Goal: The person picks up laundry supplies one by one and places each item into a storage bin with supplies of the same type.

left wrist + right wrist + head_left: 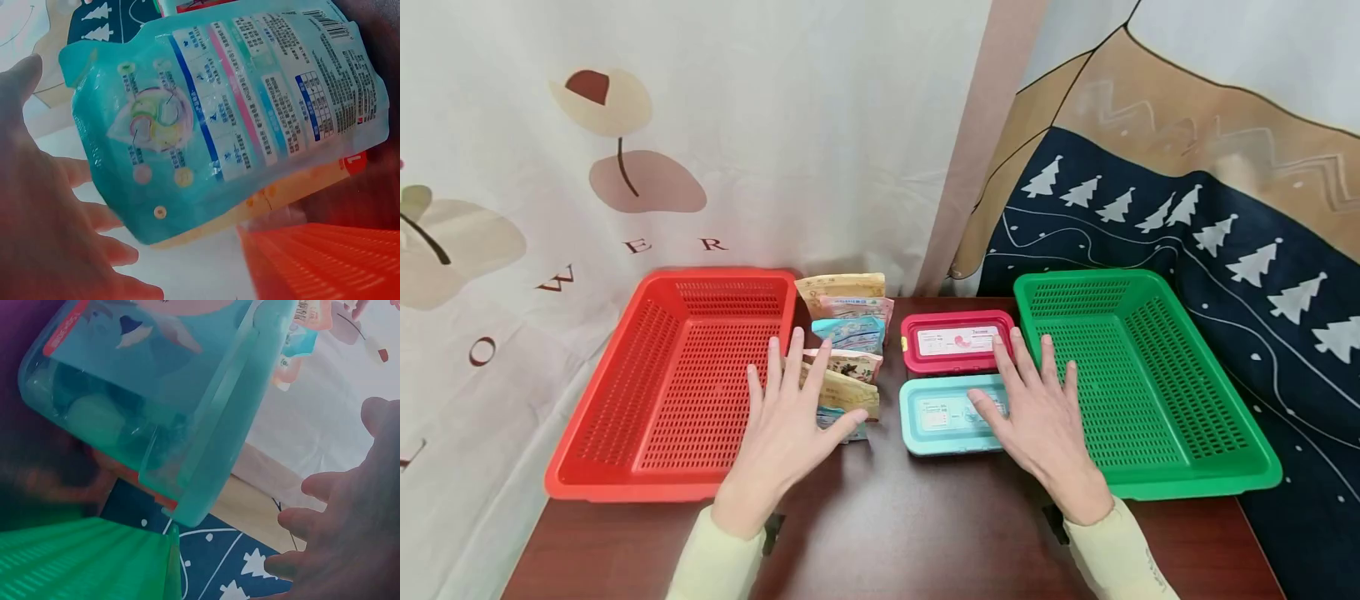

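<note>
Pouches (854, 367), right of red basket (700, 392): likely soft, pinchable at top edges. Pink tub (958, 342), blue tub (936, 417), left of green basket (1138, 400): likely stiff, side-gripped. Left hand (788, 433), right hand (1045, 421): outspread, holding nothing.

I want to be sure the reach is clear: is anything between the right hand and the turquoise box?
Nothing visible is. In the head view, the right hand overlaps the right end of the turquoise box; the right wrist view shows only backdrop fabric behind the gap.
</note>
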`<act>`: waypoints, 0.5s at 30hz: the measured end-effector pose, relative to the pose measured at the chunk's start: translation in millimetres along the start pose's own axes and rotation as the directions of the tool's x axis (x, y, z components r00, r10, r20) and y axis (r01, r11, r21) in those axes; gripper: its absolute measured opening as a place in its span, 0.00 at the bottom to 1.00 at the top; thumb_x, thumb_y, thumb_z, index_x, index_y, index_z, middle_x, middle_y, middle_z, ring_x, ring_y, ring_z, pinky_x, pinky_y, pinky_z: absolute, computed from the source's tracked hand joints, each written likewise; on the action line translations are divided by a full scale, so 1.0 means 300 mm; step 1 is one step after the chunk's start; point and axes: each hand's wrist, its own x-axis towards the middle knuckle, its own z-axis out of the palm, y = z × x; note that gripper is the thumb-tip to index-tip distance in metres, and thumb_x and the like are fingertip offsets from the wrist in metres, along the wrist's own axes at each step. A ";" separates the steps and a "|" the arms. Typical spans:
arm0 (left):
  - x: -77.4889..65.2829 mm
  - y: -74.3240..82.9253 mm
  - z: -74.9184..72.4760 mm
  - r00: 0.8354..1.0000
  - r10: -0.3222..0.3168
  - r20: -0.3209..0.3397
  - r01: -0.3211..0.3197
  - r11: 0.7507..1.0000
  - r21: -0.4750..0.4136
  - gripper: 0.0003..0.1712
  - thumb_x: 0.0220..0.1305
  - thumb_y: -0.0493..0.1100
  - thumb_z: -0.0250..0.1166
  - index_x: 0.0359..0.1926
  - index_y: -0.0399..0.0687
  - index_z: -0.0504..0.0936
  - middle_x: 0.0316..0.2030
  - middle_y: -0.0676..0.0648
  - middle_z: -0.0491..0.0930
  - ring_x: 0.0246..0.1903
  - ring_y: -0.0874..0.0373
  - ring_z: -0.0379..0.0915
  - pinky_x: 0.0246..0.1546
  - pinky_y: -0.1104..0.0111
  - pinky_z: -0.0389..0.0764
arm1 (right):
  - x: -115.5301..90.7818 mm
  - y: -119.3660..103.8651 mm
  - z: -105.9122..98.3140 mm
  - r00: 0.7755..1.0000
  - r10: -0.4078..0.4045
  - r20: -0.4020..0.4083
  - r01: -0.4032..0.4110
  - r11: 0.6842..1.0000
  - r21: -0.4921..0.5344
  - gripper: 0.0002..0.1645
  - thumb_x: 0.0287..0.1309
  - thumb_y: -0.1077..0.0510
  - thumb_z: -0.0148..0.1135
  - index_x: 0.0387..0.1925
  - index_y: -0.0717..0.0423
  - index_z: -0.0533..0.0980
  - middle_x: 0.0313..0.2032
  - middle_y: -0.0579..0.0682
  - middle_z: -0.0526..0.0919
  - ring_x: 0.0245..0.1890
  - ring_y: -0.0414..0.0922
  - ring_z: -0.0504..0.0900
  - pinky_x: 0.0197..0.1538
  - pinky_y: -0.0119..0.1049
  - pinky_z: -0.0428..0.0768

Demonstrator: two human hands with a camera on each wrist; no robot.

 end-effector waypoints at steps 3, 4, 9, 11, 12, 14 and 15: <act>-0.007 -0.014 -0.013 1.000 -0.012 0.006 0.012 1.000 -0.012 0.60 0.62 0.81 0.56 0.84 0.59 0.46 0.83 0.46 0.28 0.80 0.41 0.17 0.73 0.33 0.31 | 0.001 -0.014 0.002 1.000 -0.005 0.015 0.004 1.000 0.015 0.53 0.69 0.25 0.47 0.82 0.53 0.54 0.82 0.57 0.47 0.80 0.65 0.34 0.71 0.76 0.41; -0.011 -0.019 -0.018 1.000 -0.018 0.006 0.018 1.000 -0.013 0.60 0.62 0.81 0.56 0.84 0.59 0.46 0.83 0.46 0.28 0.80 0.41 0.17 0.73 0.33 0.32 | 0.001 -0.019 0.003 1.000 -0.008 0.018 0.007 1.000 0.023 0.53 0.69 0.25 0.47 0.82 0.53 0.54 0.82 0.57 0.47 0.80 0.65 0.34 0.71 0.76 0.41; -0.028 -0.051 -0.046 0.999 -0.047 0.008 0.047 0.998 -0.038 0.60 0.63 0.79 0.57 0.84 0.57 0.46 0.83 0.46 0.29 0.80 0.37 0.20 0.72 0.31 0.36 | 0.000 -0.052 0.007 0.999 -0.025 0.034 0.023 0.997 0.071 0.53 0.68 0.25 0.49 0.82 0.51 0.55 0.81 0.57 0.50 0.80 0.64 0.36 0.73 0.73 0.41; -0.035 -0.065 -0.060 0.998 -0.056 0.016 0.057 0.996 -0.067 0.59 0.64 0.78 0.58 0.84 0.57 0.46 0.83 0.45 0.30 0.80 0.37 0.20 0.72 0.31 0.36 | 0.000 -0.069 0.008 0.999 -0.037 0.039 0.034 0.996 0.080 0.52 0.68 0.26 0.49 0.82 0.51 0.55 0.81 0.57 0.51 0.80 0.64 0.37 0.73 0.73 0.42; -0.039 -0.073 -0.067 0.998 -0.058 0.020 0.060 0.995 -0.079 0.59 0.64 0.77 0.58 0.84 0.57 0.45 0.83 0.45 0.30 0.80 0.37 0.20 0.72 0.31 0.35 | 0.000 -0.078 0.009 0.998 -0.045 0.042 0.041 0.996 0.080 0.52 0.68 0.26 0.50 0.82 0.50 0.55 0.81 0.57 0.52 0.80 0.64 0.38 0.73 0.72 0.42; -0.046 -0.090 -0.081 0.997 -0.065 0.032 0.068 0.993 -0.096 0.59 0.65 0.76 0.59 0.84 0.56 0.45 0.83 0.44 0.31 0.80 0.37 0.20 0.72 0.31 0.35 | -0.001 -0.099 0.011 0.997 -0.059 0.050 0.055 0.995 0.089 0.52 0.68 0.26 0.50 0.82 0.49 0.54 0.81 0.57 0.52 0.80 0.65 0.39 0.73 0.72 0.43; -0.051 -0.098 -0.088 0.997 -0.067 0.040 0.071 0.992 -0.106 0.59 0.65 0.75 0.60 0.84 0.56 0.45 0.83 0.44 0.31 0.80 0.37 0.20 0.72 0.31 0.34 | -0.002 -0.110 0.012 0.996 -0.067 0.055 0.061 0.994 0.095 0.52 0.68 0.27 0.51 0.82 0.49 0.54 0.81 0.57 0.52 0.80 0.65 0.39 0.74 0.72 0.42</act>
